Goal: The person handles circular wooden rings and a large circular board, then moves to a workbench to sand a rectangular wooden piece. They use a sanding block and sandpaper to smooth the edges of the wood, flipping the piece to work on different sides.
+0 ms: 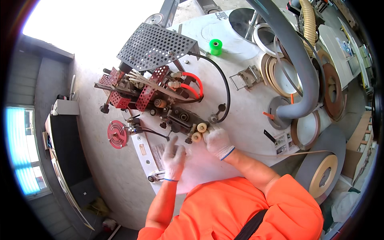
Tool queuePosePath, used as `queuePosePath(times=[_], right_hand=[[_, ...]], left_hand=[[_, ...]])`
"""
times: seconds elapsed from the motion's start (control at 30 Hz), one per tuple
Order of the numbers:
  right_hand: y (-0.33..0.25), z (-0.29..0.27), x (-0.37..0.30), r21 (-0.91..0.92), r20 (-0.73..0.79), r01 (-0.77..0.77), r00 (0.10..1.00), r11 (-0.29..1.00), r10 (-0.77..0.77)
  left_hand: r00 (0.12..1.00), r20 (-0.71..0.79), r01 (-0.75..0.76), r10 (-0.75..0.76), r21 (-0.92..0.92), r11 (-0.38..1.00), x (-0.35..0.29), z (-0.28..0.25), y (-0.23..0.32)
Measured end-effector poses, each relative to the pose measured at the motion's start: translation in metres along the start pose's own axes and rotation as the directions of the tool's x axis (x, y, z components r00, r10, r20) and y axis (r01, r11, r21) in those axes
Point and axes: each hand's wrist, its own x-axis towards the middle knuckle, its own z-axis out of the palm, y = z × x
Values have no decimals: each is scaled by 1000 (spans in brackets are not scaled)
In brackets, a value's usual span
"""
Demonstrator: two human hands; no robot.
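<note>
My right hand (218, 143), in a white knit glove with a blue cuff, is closed right beside two cream rollers (196, 137) at the near end of the machine. What its fingers hold, if anything, is hidden. My left hand (174, 159), gloved the same way, is open below the machine, its index finger extended toward the machine's underside and its thumb apart. The machine (176, 120) has dark metal parts, red perforated guards (154, 88) and orange-red hoses (194, 82). A thin tan strip (292, 153) runs from a reel toward my right forearm.
A grey perforated cover (156, 46) tops the machine, with a red disc (117, 134) to its left. On the white table (244, 120) lie a green spool (215, 47) and a metal bracket (248, 77). A thick grey hose (308, 76), rolls of banding (280, 76) and a large reel (323, 176) stand right.
</note>
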Motion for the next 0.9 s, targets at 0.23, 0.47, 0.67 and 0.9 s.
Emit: queuePosePath(times=[0.23,0.47,0.67,0.9], right_hand=[[11,-31,-16,-57,242,-74,967,996,85],[2,-28,-1,24,159,-28,987,999,24],[20,-29,-17,3,249,-32,968,999,31],[0,-36,11,75,180,-2,984,997,-12]], left_hand=[[982,68,182,-174,-134,974,60,-38,25],[975,99,208,-198,-103,973,109,-57,36],[818,448,469,-361,-156,870,124,-56,49],[827,487,440,-281,-248,863,122,-56,49]])
